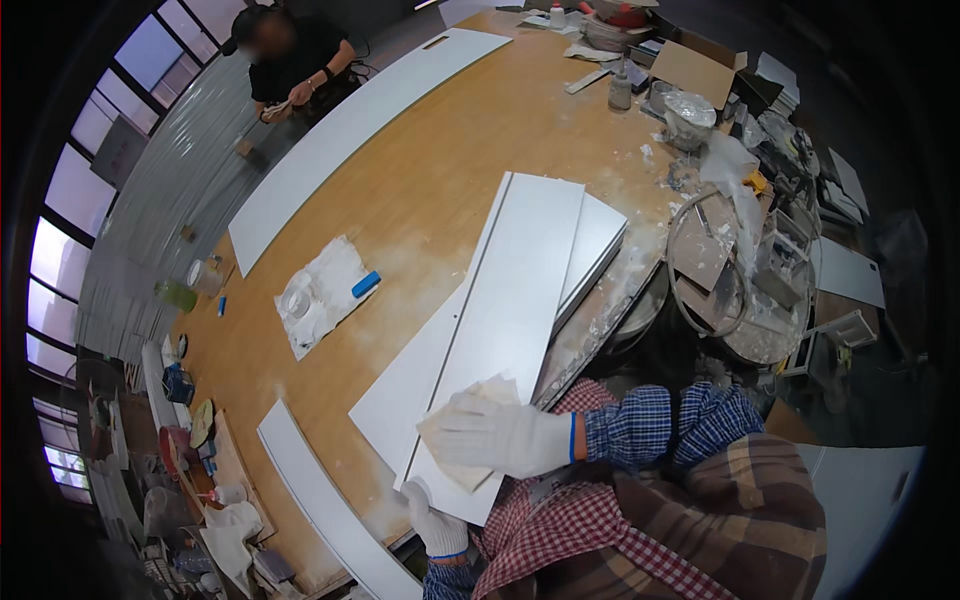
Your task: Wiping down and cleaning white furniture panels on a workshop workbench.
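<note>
A long white panel (510,290) with a groove along one side lies tilted across other white boards at the table's near edge. My right hand (500,436), in a white knit glove, presses a cream cloth (465,473) against the panel's near end. The cloth sticks out above and below the fingers, which lie close together over it. At the panel's near left corner, my gloved left hand (436,524) grips the edge; part of its fingers is hidden by the panel. Beneath it, another white board (405,388) juts out to the left.
A white cloth (325,290) with a blue block (366,284) lies on the wooden table (420,190). Long white strips (330,495) rest near left and far side. Cluttered tools and bags (735,170) crowd the right. A person (295,65) stands beyond the far edge.
</note>
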`<move>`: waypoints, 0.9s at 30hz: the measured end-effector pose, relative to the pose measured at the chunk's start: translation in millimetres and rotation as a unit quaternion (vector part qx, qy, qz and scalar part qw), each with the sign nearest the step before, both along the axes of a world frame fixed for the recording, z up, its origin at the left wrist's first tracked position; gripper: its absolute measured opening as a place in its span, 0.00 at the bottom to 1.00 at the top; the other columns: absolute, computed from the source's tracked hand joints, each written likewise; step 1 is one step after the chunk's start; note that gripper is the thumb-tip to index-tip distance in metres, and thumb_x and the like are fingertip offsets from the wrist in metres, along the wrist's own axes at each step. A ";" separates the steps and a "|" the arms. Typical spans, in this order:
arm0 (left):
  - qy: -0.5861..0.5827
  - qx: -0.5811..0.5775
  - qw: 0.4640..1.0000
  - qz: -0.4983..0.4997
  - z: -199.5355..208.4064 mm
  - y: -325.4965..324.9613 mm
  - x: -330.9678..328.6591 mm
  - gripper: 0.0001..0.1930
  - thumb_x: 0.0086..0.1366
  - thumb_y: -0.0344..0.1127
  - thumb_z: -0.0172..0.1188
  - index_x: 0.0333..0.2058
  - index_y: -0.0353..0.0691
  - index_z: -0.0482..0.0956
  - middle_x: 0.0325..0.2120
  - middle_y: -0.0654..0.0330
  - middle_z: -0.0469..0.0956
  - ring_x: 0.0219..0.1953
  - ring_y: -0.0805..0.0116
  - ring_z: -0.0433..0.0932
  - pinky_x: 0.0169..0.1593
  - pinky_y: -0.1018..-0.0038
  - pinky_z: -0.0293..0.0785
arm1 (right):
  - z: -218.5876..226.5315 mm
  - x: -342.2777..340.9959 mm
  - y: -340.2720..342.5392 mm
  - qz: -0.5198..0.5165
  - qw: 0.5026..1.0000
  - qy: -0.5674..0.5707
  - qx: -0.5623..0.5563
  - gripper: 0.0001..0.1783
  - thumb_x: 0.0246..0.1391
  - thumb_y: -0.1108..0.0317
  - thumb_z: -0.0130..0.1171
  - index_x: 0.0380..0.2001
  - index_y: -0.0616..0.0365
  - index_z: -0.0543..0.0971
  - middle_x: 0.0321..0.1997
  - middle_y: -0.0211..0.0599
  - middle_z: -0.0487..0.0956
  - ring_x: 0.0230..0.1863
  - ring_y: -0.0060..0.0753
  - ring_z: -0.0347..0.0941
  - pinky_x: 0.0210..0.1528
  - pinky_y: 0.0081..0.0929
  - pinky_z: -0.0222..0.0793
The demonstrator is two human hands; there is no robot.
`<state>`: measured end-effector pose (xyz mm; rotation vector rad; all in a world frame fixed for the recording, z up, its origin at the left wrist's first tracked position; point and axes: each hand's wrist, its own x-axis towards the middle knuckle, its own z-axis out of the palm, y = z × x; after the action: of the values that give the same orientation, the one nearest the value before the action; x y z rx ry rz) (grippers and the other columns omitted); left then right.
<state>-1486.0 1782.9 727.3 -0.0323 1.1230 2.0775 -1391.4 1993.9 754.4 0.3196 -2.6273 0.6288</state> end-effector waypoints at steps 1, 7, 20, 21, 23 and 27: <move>0.002 -0.011 1.000 0.007 -1.2 -1.6 1.7 0.24 0.78 0.49 0.46 0.61 0.36 0.64 0.58 0.49 0.72 0.59 0.54 0.75 0.61 0.56 0.76 | -2.5 -1.3 13.0 -0.001 1.000 0.010 -0.016 0.27 0.47 0.68 0.58 0.54 0.57 0.73 0.61 0.45 0.72 0.66 0.51 0.64 0.72 0.46 0.55; 0.031 -0.103 0.994 -0.032 3.0 -2.3 -1.9 0.28 0.77 0.53 0.47 0.62 0.35 0.65 0.59 0.51 0.72 0.60 0.54 0.74 0.62 0.56 0.75 | -2.4 -1.7 170.3 -0.286 0.953 -0.080 0.059 0.25 0.56 0.59 0.57 0.55 0.57 0.73 0.62 0.48 0.71 0.68 0.48 0.61 0.72 0.46 0.52; -0.101 -0.112 0.987 -0.061 -10.6 -20.4 12.6 0.23 0.75 0.48 0.51 0.56 0.33 0.68 0.47 0.49 0.79 0.47 0.57 0.82 0.33 0.59 0.87 | -13.6 -14.5 80.1 -0.069 0.997 0.015 0.044 0.28 0.43 0.64 0.61 0.52 0.52 0.75 0.58 0.44 0.73 0.65 0.47 0.65 0.71 0.50 0.55; -0.092 -0.117 0.987 -0.067 -12.4 -22.5 11.3 0.23 0.76 0.48 0.51 0.55 0.32 0.69 0.46 0.49 0.79 0.46 0.57 0.82 0.33 0.60 0.87 | -5.6 -12.0 101.0 -0.113 0.991 0.013 0.073 0.25 0.48 0.63 0.60 0.52 0.54 0.75 0.58 0.45 0.73 0.63 0.48 0.66 0.69 0.47 0.58; -0.079 -0.123 0.986 -0.076 -11.6 -27.7 9.9 0.23 0.76 0.47 0.50 0.54 0.30 0.70 0.46 0.49 0.79 0.44 0.57 0.83 0.33 0.62 0.87 | -3.2 -10.0 160.5 -0.229 0.967 -0.102 0.042 0.23 0.53 0.62 0.57 0.52 0.56 0.74 0.59 0.46 0.73 0.61 0.49 0.67 0.66 0.48 0.58; -0.078 -0.110 0.988 -0.070 -10.6 -11.6 4.2 0.21 0.77 0.46 0.48 0.51 0.29 0.72 0.40 0.47 0.82 0.32 0.55 0.84 0.26 0.66 0.85 | -47.1 29.6 287.7 -0.383 0.898 0.007 0.219 0.27 0.61 0.58 0.52 0.61 0.56 0.73 0.63 0.48 0.73 0.65 0.51 0.63 0.69 0.49 0.51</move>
<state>-1481.8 1771.2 716.6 -0.2131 1.2169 1.7881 -1361.8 2281.6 707.3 -0.5725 -2.5506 -0.2295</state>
